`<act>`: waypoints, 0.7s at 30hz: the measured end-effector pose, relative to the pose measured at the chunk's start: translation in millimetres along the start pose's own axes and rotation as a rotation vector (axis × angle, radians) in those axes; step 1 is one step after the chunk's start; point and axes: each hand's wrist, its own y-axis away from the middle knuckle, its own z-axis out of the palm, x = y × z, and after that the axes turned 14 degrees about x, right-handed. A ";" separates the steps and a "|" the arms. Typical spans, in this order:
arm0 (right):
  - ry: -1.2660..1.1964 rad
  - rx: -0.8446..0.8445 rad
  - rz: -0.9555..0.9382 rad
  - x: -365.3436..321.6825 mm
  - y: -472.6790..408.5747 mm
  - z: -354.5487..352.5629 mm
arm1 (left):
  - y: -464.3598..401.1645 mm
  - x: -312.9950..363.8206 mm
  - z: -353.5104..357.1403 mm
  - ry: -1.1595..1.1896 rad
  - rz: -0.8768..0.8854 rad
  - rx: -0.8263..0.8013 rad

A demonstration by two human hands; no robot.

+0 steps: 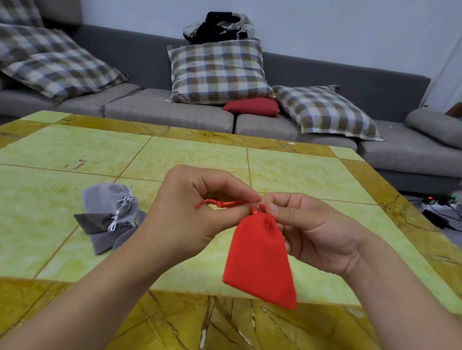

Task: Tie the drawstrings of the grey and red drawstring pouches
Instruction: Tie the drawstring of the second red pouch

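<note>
red pouch [262, 259] hangs cinched by its red drawstring [222, 203]; grey pouches [110, 216] (white cords) heaped on table.

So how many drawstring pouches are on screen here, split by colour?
Red pouch: 1, held up by its cord in both hands.
Grey pouches: 3 that I can make out, overlapping in a pile on the table.
Total: 4.

Grey sofa [173, 111] w/ 4 plaid cushions [218, 71], pale wall [326, 19], yellow tiled table [55, 150] in front.

Matt cloth pouch [262, 258], glossy table [55, 150]
</note>
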 end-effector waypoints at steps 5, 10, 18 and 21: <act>0.018 -0.040 -0.030 2.3 -3.9 -2.3 | 0.8 0.5 -0.4 0.030 0.036 -0.003; 0.314 0.039 -0.165 -11.8 8.3 -1.4 | -2.7 -1.1 -4.6 0.063 -0.067 0.010; 0.366 0.249 -0.323 -12.7 7.8 2.7 | -2.9 -19.9 -6.0 -0.320 0.194 -0.020; -0.025 0.240 -0.275 -15.0 8.3 7.5 | -4.7 -23.9 -7.4 -0.348 0.157 -0.029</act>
